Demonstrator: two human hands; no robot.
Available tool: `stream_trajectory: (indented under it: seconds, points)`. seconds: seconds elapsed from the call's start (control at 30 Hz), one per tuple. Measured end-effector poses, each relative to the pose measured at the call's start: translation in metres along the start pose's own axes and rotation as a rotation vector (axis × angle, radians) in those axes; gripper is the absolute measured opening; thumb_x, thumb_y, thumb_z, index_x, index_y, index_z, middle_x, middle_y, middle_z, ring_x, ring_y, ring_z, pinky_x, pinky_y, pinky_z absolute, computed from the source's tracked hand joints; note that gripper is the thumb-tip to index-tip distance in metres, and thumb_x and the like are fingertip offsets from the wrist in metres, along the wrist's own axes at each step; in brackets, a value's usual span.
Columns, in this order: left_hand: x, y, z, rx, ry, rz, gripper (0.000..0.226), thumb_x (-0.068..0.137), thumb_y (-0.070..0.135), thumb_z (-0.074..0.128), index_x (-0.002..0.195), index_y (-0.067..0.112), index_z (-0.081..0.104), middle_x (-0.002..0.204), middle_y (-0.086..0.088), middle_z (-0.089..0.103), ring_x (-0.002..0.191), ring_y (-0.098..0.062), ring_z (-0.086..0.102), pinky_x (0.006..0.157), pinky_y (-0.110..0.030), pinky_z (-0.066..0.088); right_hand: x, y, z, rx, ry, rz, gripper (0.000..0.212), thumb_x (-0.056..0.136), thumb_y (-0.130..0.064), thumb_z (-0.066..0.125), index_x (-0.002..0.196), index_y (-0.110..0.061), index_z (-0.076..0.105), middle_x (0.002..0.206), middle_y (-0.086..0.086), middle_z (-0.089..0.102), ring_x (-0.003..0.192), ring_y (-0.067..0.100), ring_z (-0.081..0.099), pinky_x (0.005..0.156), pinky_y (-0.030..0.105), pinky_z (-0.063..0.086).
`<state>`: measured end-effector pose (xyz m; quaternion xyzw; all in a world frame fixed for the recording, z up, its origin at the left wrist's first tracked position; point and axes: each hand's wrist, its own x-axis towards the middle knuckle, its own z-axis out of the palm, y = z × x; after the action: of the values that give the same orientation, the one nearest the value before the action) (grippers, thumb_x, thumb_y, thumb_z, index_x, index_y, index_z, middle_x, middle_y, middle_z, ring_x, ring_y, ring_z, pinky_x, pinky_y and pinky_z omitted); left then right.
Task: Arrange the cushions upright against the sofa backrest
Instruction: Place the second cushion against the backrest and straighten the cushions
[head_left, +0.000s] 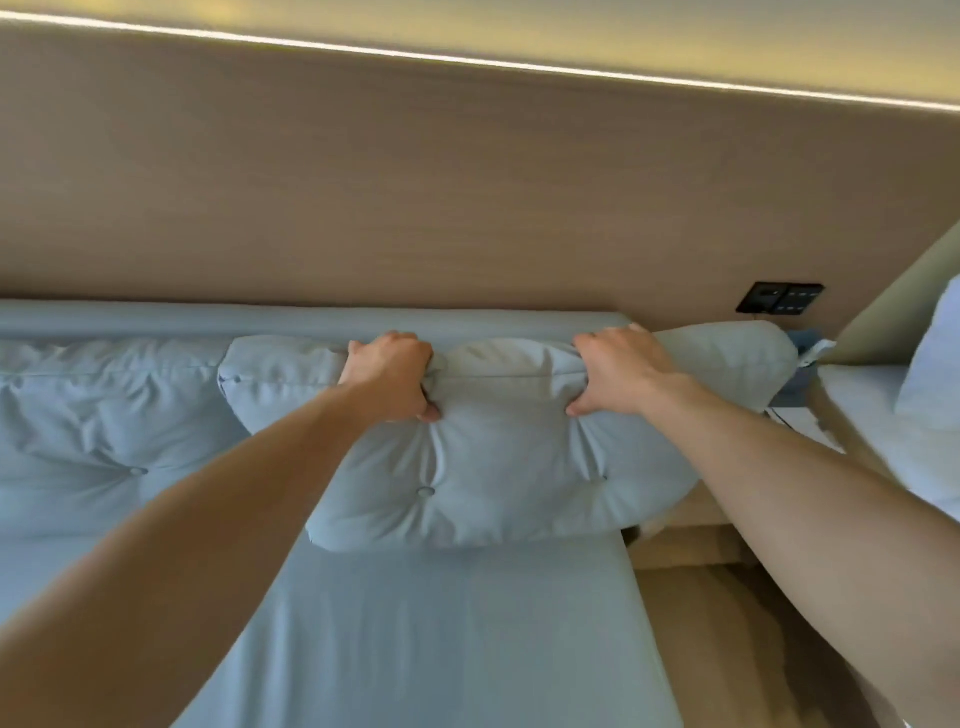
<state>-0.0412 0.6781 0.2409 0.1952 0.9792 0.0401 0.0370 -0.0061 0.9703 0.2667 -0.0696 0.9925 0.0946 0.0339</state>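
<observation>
**2 hands clamped on the top edge of a tufted cushion**

The left hand (390, 375) is closed over the upper seam of a pale blue tufted cushion (483, 457), fingers curled over the top and out of sight behind it, the thumb pressed into the front face. The right hand (621, 371) grips the same edge further along in the same way, thumb on the front, fingers wrapped over the crest and mostly hidden. Fabric bunches into folds between and below both grips. Both forearms are bare and run out of the bottom corners of the frame.

The cushion stands roughly upright against the sofa backrest (311, 319), its lower edge on the sofa seat (441, 623). Its right end overhangs the end of the backrest, and the lower right corner is covered by the right forearm. 1 button (426, 491) shows on its face; a second mark near the right arm is too small to make out.

A second cushion (104, 415) leans against the backrest just to the left, touching the first and cut off by the left edge.

Beyond the sofa's end sits a black wall switch panel (781, 298) on the brown wall (467, 197). A white pillow (935, 364) on white bedding is cropped at the right edge. Small blue and white items below the panel are unclear.
</observation>
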Motion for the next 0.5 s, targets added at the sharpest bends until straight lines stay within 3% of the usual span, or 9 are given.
stream_trajectory:
  seconds: [0.2,0.3,0.4,0.5]
  points:
    - [0.082,-0.022,0.045,0.063,0.033,-0.025,0.067,0.063,0.062,0.086,0.11,0.022,0.06,0.101,0.003,0.05,0.106,-0.024,0.05,0.084,-0.043,0.033,0.086,0.016,0.052,-0.034,0.009,0.016,0.073,0.061,-0.071,0.084,0.106,-0.021,0.056,0.109,0.002,0.069,0.108,0.027,0.061,0.09,0.042,0.036]
    - [0.105,-0.027,0.096,0.089,0.058,-0.047,0.093,0.058,0.069,0.084,0.134,0.026,0.052,0.115,0.001,0.049,0.114,-0.024,0.047,0.096,-0.044,0.032,0.109,0.022,0.106,0.012,-0.013,0.026,0.09,0.058,-0.073,0.084,0.123,-0.02,0.052,0.128,0.002,0.062,0.125,0.025,0.052,0.101,0.042,0.034]
    - [0.116,-0.028,0.151,0.061,-0.04,-0.059,0.129,0.048,0.078,0.081,0.155,0.032,0.029,0.135,0.001,0.044,0.129,-0.025,0.042,0.11,-0.045,0.027,0.114,0.033,0.168,0.104,-0.106,0.025,0.132,0.053,-0.078,0.082,0.157,-0.024,0.022,0.158,0.002,0.039,0.148,0.024,0.032,0.118,0.046,0.022]
    - [0.139,-0.028,0.171,0.076,-0.035,-0.053,0.141,0.04,0.084,0.078,0.158,0.032,0.023,0.142,0.001,0.042,0.135,-0.026,0.039,0.116,-0.048,0.021,0.125,0.052,0.2,0.207,-0.101,-0.001,0.143,0.052,-0.079,0.08,0.162,-0.029,0.004,0.163,0.001,0.028,0.151,0.023,0.023,0.12,0.047,0.017]
